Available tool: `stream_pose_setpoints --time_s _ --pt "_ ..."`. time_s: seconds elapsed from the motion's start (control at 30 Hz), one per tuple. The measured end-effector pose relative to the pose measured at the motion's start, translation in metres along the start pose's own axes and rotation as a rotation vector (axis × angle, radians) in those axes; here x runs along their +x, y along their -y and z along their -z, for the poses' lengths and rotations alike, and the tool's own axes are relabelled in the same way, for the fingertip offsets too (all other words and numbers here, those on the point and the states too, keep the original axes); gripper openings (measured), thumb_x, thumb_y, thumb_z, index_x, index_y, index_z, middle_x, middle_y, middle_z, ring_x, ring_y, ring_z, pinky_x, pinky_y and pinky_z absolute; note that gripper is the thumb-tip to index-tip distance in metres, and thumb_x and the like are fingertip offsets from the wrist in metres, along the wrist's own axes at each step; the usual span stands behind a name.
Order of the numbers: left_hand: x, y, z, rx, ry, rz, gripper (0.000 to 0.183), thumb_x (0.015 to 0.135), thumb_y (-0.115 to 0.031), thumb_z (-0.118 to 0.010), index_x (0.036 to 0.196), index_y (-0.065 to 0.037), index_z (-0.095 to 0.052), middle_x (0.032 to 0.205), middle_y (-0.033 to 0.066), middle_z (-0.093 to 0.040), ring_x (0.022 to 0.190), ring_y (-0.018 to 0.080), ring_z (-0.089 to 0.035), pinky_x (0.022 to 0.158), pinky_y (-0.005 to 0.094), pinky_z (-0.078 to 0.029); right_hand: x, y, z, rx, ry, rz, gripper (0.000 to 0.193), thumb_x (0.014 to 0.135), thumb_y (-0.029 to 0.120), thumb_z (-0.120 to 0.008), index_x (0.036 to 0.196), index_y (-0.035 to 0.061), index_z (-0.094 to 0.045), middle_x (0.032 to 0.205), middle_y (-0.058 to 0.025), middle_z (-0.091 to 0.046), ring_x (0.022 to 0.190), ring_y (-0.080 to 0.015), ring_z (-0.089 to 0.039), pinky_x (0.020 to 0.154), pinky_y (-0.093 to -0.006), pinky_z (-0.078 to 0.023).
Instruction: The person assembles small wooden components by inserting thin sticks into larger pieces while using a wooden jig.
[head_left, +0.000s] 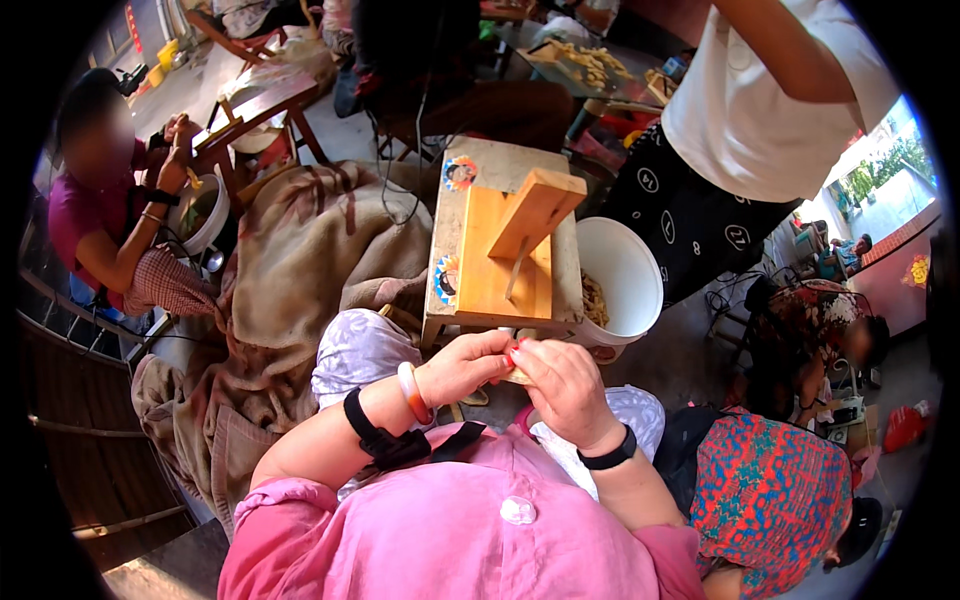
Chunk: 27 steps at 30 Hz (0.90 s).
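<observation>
The left hand point(465, 367) and right hand point(565, 388) met in front of the person's chest, fingertips pinching a small pale piece point(517, 375) between them. Just beyond stood a low wooden stool with an upright wooden block fixed on it point(505, 250), and a white plastic bucket point(625, 275) sat against its right side. A brown patterned blanket point(300, 270) lay to the left.

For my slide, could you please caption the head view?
Both hands, left hand and right hand, pinch a small pale piece beside a wooden stand and white bucket.
</observation>
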<state>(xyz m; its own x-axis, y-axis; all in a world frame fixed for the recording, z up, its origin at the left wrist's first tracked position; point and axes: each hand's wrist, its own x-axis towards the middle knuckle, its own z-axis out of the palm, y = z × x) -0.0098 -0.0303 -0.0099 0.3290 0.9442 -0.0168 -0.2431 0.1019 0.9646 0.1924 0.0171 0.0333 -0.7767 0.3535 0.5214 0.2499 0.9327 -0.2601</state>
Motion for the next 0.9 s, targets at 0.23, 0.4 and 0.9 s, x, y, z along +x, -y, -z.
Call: stream_pose_setpoints --time_s 0.23,0.4,0.9 --pt "-0.013 0.003 0.007 0.05 0.088 0.147 0.019 0.1 -0.025 -0.053 0.092 -0.008 -0.058 0.078 -0.0041 -0.053 0.07 0.0049 -0.047 0.06 0.0215 -0.04 -0.005 0.001 0.017 -0.059 -0.015 -0.032 0.033 0.077 0.002 -0.065 0.11 0.0059 -0.066 0.09 -0.008 -0.061 0.082 -0.0285 -0.059 0.072 -0.04 -0.049" --pt "-0.015 0.01 0.007 -0.436 0.031 0.12 0.017 0.099 -0.023 -0.056 0.094 -0.007 -0.06 0.087 -0.0013 -0.06 0.078 0.0062 -0.055 0.071 0.0202 -0.044 -0.012 -0.012 0.009 -0.004 -0.246 -0.24 0.037 0.078 -0.004 -0.061 0.114 0.0046 -0.065 0.078 -0.0116 -0.059 0.07 -0.0303 -0.055 0.065 -0.0398 -0.046" --pt "-0.017 -0.005 -0.016 1.069 -0.13 -0.697 0.045 0.074 -0.011 -0.07 0.118 -0.005 -0.061 0.101 0.011 -0.065 0.093 0.0278 -0.061 0.085 0.0368 -0.049 -0.022 0.03 -0.024 0.524 0.048 -0.17 0.024 0.078 -0.005 -0.059 0.099 0.0047 -0.056 0.081 -0.013 -0.063 0.073 -0.0353 -0.062 0.066 -0.0424 -0.05"
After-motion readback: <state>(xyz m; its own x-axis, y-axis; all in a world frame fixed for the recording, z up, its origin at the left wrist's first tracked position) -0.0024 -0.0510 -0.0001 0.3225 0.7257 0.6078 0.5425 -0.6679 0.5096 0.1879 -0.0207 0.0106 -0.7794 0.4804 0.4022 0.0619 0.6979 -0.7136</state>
